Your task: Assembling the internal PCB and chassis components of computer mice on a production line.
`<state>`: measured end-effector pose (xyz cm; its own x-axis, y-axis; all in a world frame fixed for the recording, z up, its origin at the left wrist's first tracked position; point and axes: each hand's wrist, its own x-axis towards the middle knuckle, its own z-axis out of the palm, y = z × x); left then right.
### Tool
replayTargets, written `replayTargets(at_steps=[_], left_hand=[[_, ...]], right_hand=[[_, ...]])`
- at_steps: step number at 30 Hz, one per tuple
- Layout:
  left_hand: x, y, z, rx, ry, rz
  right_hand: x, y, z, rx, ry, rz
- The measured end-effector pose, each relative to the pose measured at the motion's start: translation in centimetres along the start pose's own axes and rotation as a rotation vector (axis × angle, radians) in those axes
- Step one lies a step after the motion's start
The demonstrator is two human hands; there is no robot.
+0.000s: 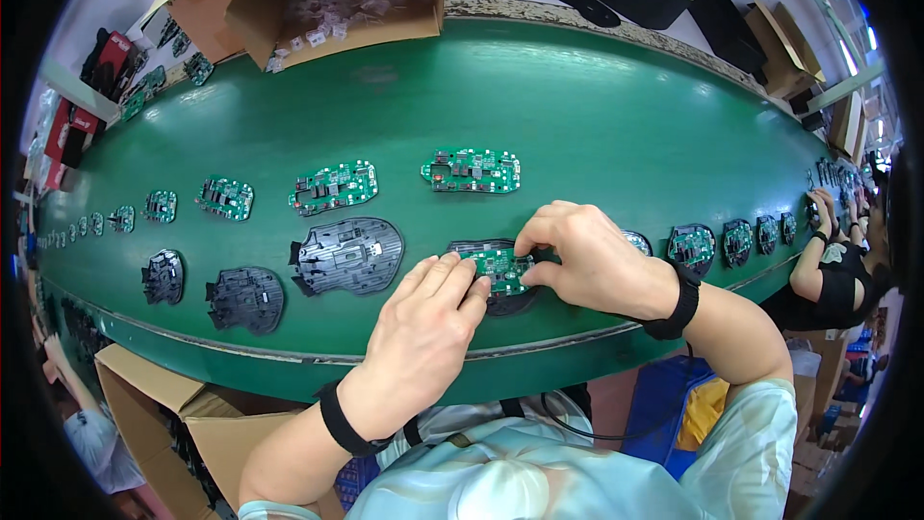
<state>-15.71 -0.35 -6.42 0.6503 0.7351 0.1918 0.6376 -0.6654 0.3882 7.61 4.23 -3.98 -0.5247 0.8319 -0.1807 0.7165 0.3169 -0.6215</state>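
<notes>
A green circuit board (pixel 502 271) lies over a black mouse-shaped plastic shell (pixel 512 306) near the bench's front edge. My left hand (pixel 421 316) holds the board's left end, its fingers close together. At the right end, my right hand (pixel 599 265) pinches the board between thumb and index finger. Whether the board is fully seated in the shell is hidden by my fingers. Left of my hands rests a bare black shell (pixel 348 256), and behind it are loose green boards, one (pixel 472 171) straight ahead and another (pixel 334 188) farther left.
More black shells (pixel 245 299) and boards (pixel 225 198) run leftward along the green bench (pixel 597 106). Shells with boards in them (pixel 691 248) line the right. An open carton (pixel 339 46) of small clear pieces stands at the back. A co-worker (pixel 835 274) sits far right.
</notes>
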Motion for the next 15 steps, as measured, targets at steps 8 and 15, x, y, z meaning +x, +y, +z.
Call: replayTargets(at_steps=[8, 15], left_hand=[[-0.2, 0.1, 0.0, 0.001, -0.023, -0.007], [0.2, 0.5, -0.2, 0.082, -0.084, 0.032]], right_hand=[[1.7, -0.1, -0.6, 0.052, -0.133, 0.102], [2.8, 0.7, -0.8, -0.003, -0.227, 0.008]])
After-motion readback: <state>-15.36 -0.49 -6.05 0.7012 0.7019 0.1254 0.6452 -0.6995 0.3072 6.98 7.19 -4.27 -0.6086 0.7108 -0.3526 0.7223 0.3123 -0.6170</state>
